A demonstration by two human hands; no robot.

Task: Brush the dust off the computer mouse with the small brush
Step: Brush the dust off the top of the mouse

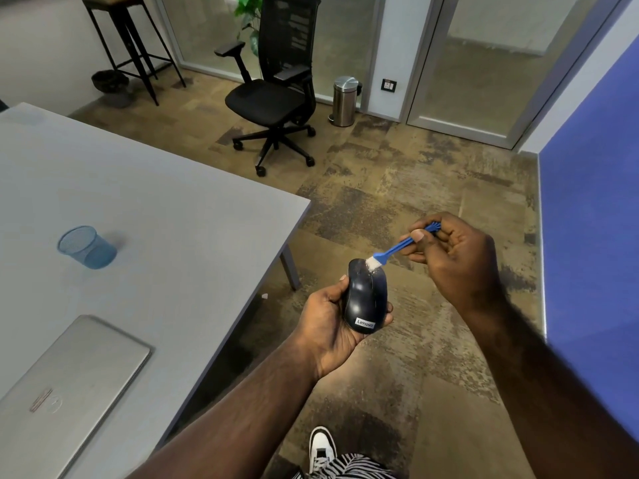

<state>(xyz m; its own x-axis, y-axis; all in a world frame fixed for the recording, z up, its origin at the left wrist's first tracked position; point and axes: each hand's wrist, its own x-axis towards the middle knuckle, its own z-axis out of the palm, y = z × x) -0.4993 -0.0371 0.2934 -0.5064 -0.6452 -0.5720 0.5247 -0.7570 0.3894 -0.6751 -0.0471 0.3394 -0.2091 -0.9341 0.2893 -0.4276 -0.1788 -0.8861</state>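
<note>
Left hand (333, 319) cups the light, rigid, likely slippery mouse (365, 299) by its sides; right hand (456, 257) pinches the brush (397, 248) handle, soft bristles touching its far end.

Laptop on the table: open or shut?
Shut. The silver laptop lies flat on the grey table, lid down, logo facing up.

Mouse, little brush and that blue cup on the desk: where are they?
computer mouse (366, 299), head view, on its dark back.
small brush (397, 248), head view, on its blue handle.
blue mesh pen cup (90, 248), head view, on its side wall.
</note>
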